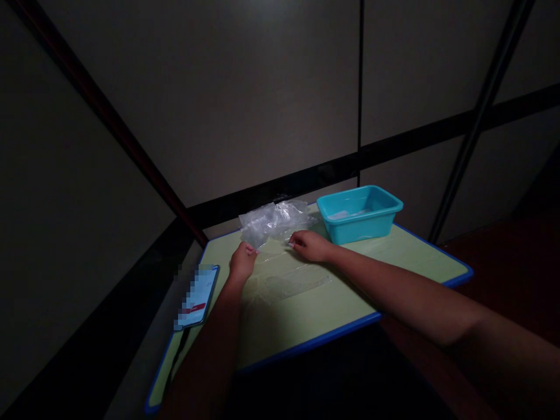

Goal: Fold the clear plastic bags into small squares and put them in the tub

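A thin clear plastic bag (297, 283) lies spread on the small yellow-green table (315, 324), its far edge running up between my hands. My left hand (243, 261) is closed in a pinch on the bag's left side. On the right side, my right hand (308, 245) pinches it between thumb and fingertips. Just beyond both hands sits a crumpled heap of clear plastic bags (277, 220). The held bag is so transparent that its exact outline is hard to make out.
At the back right of the table stands a turquoise plastic basin (363, 226) with something whitish inside. A phone (202, 294) with a lit screen lies at the left edge, a dark strap (177, 353) below it. A panelled wall (262, 105) rises behind the table.
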The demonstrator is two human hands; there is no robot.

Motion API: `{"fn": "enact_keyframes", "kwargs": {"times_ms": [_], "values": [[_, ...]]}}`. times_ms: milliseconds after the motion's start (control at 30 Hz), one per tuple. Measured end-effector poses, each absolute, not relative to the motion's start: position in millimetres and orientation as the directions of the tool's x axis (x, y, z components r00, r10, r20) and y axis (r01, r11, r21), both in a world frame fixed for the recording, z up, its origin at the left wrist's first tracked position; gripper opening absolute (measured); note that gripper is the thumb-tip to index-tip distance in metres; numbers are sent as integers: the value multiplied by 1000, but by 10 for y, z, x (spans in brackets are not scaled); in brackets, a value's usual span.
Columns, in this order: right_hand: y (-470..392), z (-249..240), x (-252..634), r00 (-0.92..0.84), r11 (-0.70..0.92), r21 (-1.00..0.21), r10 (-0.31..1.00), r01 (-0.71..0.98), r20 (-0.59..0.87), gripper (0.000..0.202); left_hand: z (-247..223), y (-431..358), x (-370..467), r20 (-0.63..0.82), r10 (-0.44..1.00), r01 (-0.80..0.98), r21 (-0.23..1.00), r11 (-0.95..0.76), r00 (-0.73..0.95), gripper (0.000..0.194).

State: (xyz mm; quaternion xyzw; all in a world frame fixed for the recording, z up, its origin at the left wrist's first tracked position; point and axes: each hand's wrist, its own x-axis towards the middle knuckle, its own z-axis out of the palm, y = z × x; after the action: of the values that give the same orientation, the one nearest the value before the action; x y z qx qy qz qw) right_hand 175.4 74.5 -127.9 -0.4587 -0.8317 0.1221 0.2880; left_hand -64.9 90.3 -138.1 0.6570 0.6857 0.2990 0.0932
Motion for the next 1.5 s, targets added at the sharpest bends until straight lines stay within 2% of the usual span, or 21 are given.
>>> {"fn": "enact_keyframes", "kwargs": {"times_ms": [167,600,867,1267,1500], "values": [[744,-1292,1756,-425,544,-463,838,700,341,20,-1412,931,-677,236,968,793,604,-79,-83,20],[774,-1303,1794,-441,570,-472,821,673,363,19,-1330,893,-852,231,973,694,703,-157,-14,19],[773,-1298,1805,-455,594,-451,803,666,385,20,-1218,764,-825,172,982,618,766,-179,71,20],[760,-1285,1814,-450,584,-442,809,681,377,21,-1027,579,-833,101,979,666,720,-195,178,25],[761,-1286,1816,-460,587,-406,806,700,373,22,-1003,530,-825,36,960,681,698,-222,277,20]]}}
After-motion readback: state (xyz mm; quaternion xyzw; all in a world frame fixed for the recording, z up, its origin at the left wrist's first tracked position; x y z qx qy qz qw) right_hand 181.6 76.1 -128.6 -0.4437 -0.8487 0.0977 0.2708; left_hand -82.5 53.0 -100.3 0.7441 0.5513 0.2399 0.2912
